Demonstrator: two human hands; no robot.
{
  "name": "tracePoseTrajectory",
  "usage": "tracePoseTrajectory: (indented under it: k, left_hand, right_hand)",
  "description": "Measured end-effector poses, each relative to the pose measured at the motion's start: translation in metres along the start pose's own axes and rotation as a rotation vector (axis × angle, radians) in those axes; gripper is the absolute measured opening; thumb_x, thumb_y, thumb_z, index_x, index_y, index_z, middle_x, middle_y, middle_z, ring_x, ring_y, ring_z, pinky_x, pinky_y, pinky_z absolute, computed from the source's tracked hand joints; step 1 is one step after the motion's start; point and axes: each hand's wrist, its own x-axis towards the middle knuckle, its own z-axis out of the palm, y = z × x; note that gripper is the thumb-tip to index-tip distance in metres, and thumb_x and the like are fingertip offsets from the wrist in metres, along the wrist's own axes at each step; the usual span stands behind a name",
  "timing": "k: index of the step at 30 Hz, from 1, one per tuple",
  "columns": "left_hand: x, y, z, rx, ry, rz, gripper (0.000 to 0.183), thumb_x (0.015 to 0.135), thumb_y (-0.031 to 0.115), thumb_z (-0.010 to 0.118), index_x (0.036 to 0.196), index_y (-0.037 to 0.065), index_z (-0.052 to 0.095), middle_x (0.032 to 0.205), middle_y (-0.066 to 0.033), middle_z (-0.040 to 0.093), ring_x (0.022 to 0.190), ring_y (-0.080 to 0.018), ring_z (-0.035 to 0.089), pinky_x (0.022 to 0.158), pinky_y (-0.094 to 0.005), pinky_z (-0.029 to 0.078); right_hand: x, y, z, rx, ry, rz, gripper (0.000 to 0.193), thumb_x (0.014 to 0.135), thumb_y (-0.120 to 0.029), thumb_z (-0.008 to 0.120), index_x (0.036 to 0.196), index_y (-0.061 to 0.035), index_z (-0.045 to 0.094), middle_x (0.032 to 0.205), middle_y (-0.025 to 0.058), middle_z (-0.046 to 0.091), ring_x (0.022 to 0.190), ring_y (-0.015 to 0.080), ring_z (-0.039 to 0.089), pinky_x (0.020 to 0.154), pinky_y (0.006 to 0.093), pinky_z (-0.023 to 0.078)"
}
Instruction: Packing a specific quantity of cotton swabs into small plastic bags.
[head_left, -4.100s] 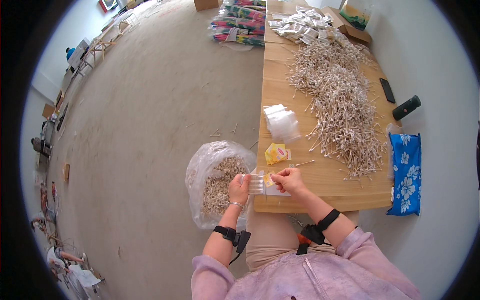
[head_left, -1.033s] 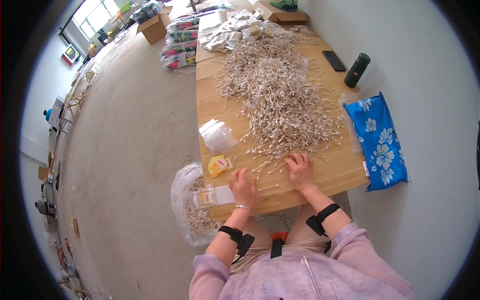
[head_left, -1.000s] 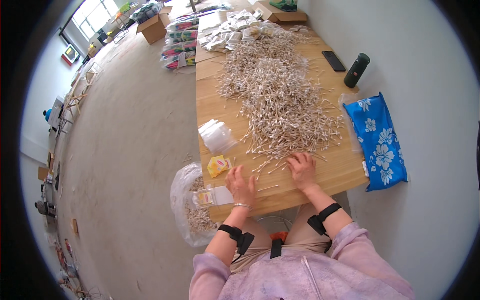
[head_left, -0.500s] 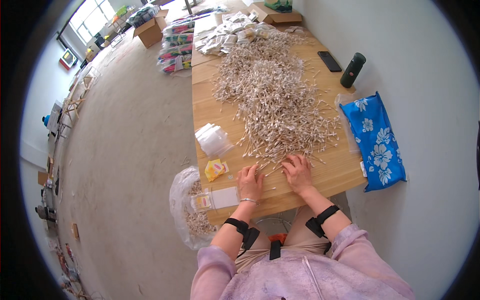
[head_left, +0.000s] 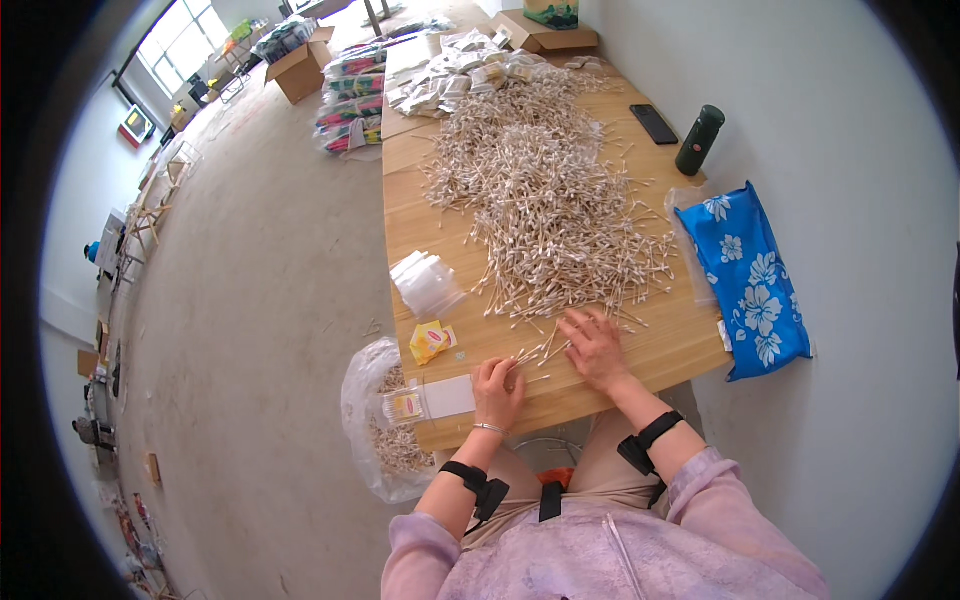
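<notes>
A large heap of cotton swabs (head_left: 560,190) spreads along the wooden table, thinning out toward me. My left hand (head_left: 498,392) rests near the front edge, its fingers curled round a few swabs whose tips poke out past the fingertips. At the heap's near edge, my right hand (head_left: 595,352) lies palm down with fingers apart, touching loose swabs; whether any are gripped underneath is hidden. Left of my left hand, a white card-like strip (head_left: 449,397) joins a small clear packet (head_left: 404,406) of swabs with a yellow label. Yellow cards (head_left: 430,341) and clear plastic sleeves (head_left: 424,280) lie beyond.
A clear bag (head_left: 362,420) of swabs sits below the table's left edge. Filled packets (head_left: 470,72) pile up at the far end, near a cardboard box (head_left: 545,35). Along the right wall are a phone (head_left: 654,124), a dark green bottle (head_left: 699,140) and a blue floral pack (head_left: 755,285).
My left hand has moved slightly toward me, with swabs showing at its fingertips. My right hand has shifted a little left, and more loose swabs lie between the hands.
</notes>
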Motion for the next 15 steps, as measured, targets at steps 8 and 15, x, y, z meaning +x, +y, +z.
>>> tracePoseTrajectory:
  k: [8,15]
  left_hand:
    - [-0.004,-0.005,-0.001,0.019,-0.005,0.073,0.019,0.073,0.008,0.072,0.092,0.006,0.068,0.095,-0.0094,0.063,0.095,-0.0285,0.056,0.083,-0.0353,0.046]
    - [-0.006,-0.015,-0.002,-0.032,0.036,0.031,0.009,0.075,0.006,0.070,0.084,0.006,0.070,0.087,-0.0083,0.066,0.088,-0.0275,0.059,0.080,-0.0354,0.047]
  right_hand:
    - [-0.001,0.023,0.021,0.159,-0.049,-0.163,0.014,0.076,-0.017,0.067,0.090,-0.0162,0.071,0.102,-0.0038,0.062,0.107,0.0206,0.049,0.097,0.0376,0.035]
    - [0.001,0.023,0.016,0.115,0.061,0.021,0.009,0.074,-0.017,0.066,0.082,-0.0182,0.072,0.091,-0.0033,0.062,0.097,0.0213,0.051,0.092,0.0373,0.036]
